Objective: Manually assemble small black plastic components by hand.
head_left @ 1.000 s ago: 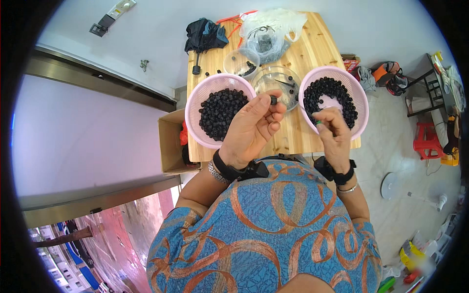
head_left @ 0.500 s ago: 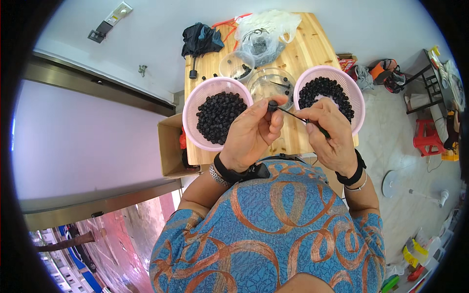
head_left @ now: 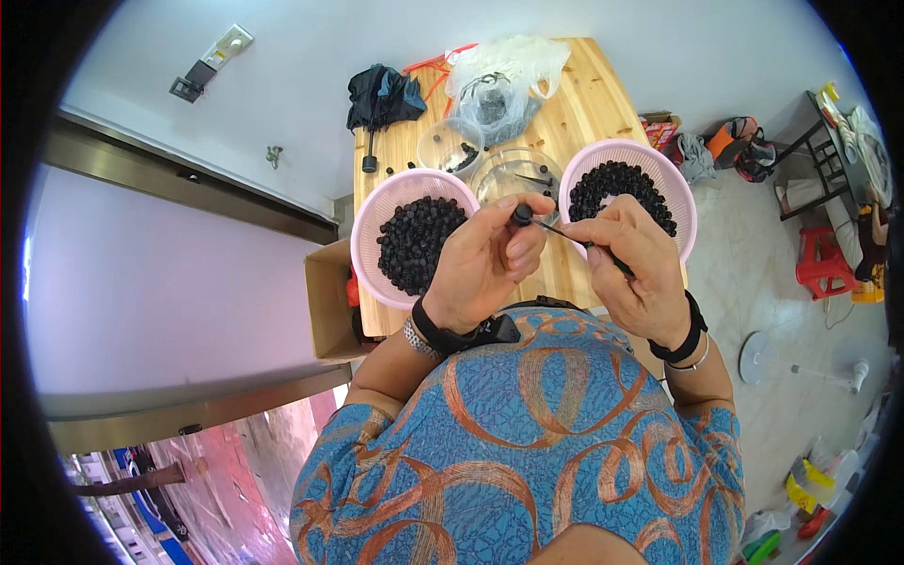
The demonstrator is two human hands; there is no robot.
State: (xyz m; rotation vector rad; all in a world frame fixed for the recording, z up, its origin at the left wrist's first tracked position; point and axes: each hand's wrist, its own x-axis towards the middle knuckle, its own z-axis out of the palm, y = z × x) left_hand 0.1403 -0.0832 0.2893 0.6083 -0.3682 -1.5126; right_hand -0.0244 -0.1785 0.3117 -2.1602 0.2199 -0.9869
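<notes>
Between thumb and fingertips, my left hand (head_left: 480,259) pinches a small round black cap-like piece (head_left: 522,216). Closed round a thin dark tool (head_left: 556,230) with a slim shaft and a dark green handle, my right hand (head_left: 636,259) points the tip at the piece. The tip reaches its edge; I cannot tell whether it is inside. A pink basket (head_left: 364,235) heaped with similar black pieces stands beside my left hand. Behind my right hand, another pink basket (head_left: 686,202) holds more of them.
A clear round tray (head_left: 490,174) with a few black pieces and a dark slender item lies between the baskets. Behind are a clear bowl (head_left: 435,146), a folded black umbrella (head_left: 384,99) and plastic bags (head_left: 508,71) on the wooden table (head_left: 603,94). A cardboard box (head_left: 325,301) stands left.
The view has tilted slightly, so the table and baskets sit lower in the picture. Both hands keep their grips, and the tool's tip stays at the black piece.
</notes>
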